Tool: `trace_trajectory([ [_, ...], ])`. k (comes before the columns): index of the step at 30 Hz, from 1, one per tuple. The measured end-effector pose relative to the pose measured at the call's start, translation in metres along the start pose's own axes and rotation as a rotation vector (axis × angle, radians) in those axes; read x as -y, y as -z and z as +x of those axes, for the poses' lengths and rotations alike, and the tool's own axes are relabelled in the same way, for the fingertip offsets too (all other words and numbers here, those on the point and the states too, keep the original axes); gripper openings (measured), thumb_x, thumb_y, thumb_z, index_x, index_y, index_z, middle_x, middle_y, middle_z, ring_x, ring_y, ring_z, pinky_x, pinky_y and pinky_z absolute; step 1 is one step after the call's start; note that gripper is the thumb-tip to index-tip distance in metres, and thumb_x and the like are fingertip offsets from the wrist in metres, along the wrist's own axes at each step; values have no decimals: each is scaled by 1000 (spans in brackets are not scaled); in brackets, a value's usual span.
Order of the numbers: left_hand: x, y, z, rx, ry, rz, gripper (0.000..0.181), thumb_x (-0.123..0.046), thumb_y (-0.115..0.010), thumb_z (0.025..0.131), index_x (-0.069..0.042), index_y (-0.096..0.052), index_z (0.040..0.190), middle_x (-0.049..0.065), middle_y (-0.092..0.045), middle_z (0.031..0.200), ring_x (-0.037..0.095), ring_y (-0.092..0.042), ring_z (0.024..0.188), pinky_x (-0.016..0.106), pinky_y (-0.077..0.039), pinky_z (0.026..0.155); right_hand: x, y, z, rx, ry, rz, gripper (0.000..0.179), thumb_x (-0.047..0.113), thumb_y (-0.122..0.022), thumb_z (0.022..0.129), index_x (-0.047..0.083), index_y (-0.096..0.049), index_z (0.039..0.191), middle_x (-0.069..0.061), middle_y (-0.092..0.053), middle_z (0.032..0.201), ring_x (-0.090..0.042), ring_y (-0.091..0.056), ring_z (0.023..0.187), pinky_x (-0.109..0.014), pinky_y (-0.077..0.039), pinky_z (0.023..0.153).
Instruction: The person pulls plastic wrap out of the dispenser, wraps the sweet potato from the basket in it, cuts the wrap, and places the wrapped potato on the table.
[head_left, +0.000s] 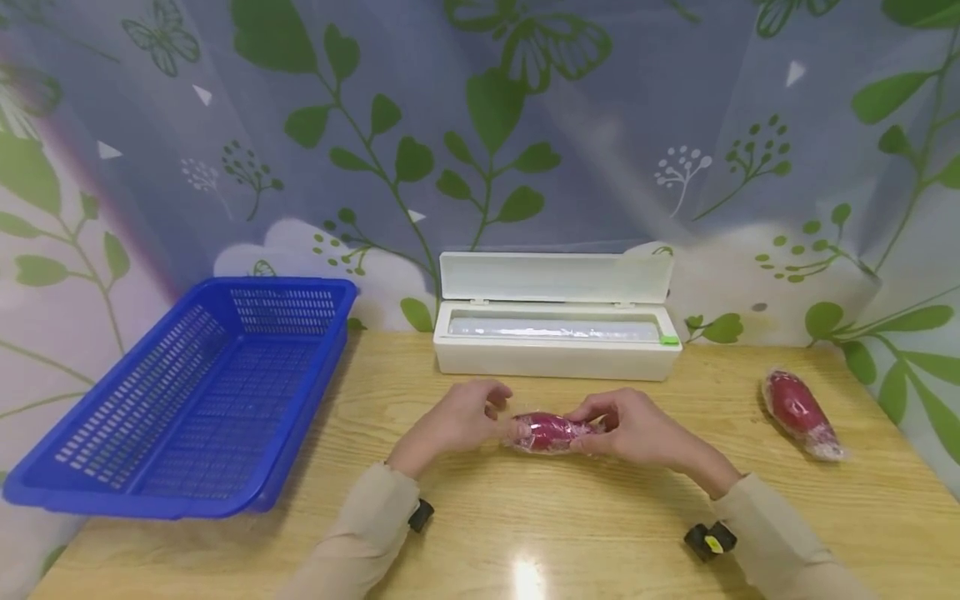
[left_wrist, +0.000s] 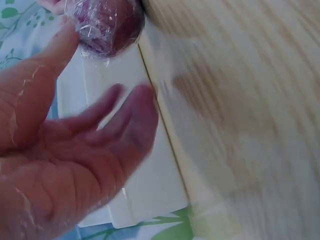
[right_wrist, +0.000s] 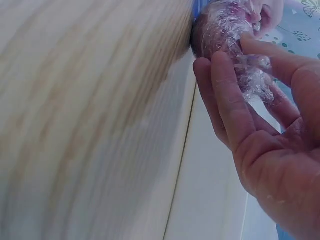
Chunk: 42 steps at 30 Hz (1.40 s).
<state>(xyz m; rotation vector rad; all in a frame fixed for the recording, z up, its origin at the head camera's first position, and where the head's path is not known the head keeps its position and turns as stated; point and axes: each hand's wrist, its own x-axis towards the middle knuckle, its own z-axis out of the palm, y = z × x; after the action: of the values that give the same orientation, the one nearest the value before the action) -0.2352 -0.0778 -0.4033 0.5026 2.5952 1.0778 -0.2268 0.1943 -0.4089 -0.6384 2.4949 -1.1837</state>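
A long purple-red vegetable wrapped in cling film (head_left: 550,432) lies on the table between both hands. My right hand (head_left: 633,427) pinches its right end, thumb and fingers around the bunched film (right_wrist: 255,82). At the left end my left hand (head_left: 468,418) touches it with the thumb tip, while its other fingers stay relaxed and apart from it, as the left wrist view shows. Behind the hands stands a white cling film box (head_left: 555,358) with its lid (head_left: 555,279) raised and a roll of film (head_left: 551,328) inside.
To the left sits a blue perforated plastic basket (head_left: 311,417). A second film-wrapped purple-red vegetable (head_left: 801,412) rests at the right side of the wooden table (head_left: 570,533). A patterned cloth (head_left: 615,167) with leaves and butterflies hangs behind the table.
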Motion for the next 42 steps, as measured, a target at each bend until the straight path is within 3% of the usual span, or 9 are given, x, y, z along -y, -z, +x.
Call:
trace_trajectory([
  [5,0,-3,1,115,-83,-21,42,-32,-70,98,-7,-68,132,11,-74,124,14,-68,93,30,-57,80,1,1,-1,-1,-13,1,30,26,-83,85,12,-77,111,-6,-76,103,-16,-62,78,-27,-56,59],
  [9,0,-5,1,89,-151,-8,37,-28,-65,101,-10,-68,134,12,-77,111,5,-54,65,20,-48,58,3,2,-2,-26,-50,9,31,23,-80,89,8,-77,115,-10,-77,104,-16,-67,77,-28,-59,61],
  [14,-1,-6,1,62,-209,41,40,-23,-58,105,-10,-59,143,18,-75,101,5,-32,48,20,-40,52,3,3,-2,-70,-113,19,28,24,-73,95,5,-75,116,-9,-75,88,-17,-70,65,-31,-60,59],
  [18,-4,-5,-1,69,-245,90,43,-20,-59,104,-10,-56,146,16,-72,127,4,-31,49,19,-45,58,4,3,-3,-123,-116,-49,24,25,-74,95,7,-77,110,-2,-71,74,-16,-64,58,-28,-54,52],
  [22,-9,-3,-3,88,-266,111,39,-21,-64,101,-10,-63,138,11,-64,139,2,-34,53,18,-42,57,9,7,-5,-139,-106,-56,18,19,-78,91,8,-78,105,-3,-74,83,-15,-65,62,-26,-53,52],
  [26,-11,1,-8,129,-214,40,33,-21,-69,98,-15,-70,131,7,-72,129,5,-36,52,19,-38,51,12,12,-11,-80,-78,-47,23,11,-79,87,10,-77,110,-7,-76,102,-14,-68,80,-26,-56,66],
  [30,-10,2,-12,139,-158,-32,30,-19,-74,94,-14,-73,124,6,-76,121,9,-67,75,21,-56,70,9,14,-20,13,-14,-23,32,3,-77,86,8,-74,117,-12,-73,117,-16,-70,93,-27,-59,78],
  [33,-10,0,-12,153,-110,-46,45,-19,-82,87,-8,-67,128,8,-74,122,18,-73,108,26,-60,90,8,12,-23,53,38,-15,29,3,-78,86,6,-74,115,-11,-72,108,-13,-71,88,-26,-61,77],
  [42,-16,-7,-15,202,-66,83,57,-29,-92,75,-11,-68,125,3,-73,115,9,-69,97,21,-56,86,15,0,-22,28,-6,-121,33,13,-85,81,7,-72,111,2,-64,76,-10,-64,59,-25,-57,56],
])
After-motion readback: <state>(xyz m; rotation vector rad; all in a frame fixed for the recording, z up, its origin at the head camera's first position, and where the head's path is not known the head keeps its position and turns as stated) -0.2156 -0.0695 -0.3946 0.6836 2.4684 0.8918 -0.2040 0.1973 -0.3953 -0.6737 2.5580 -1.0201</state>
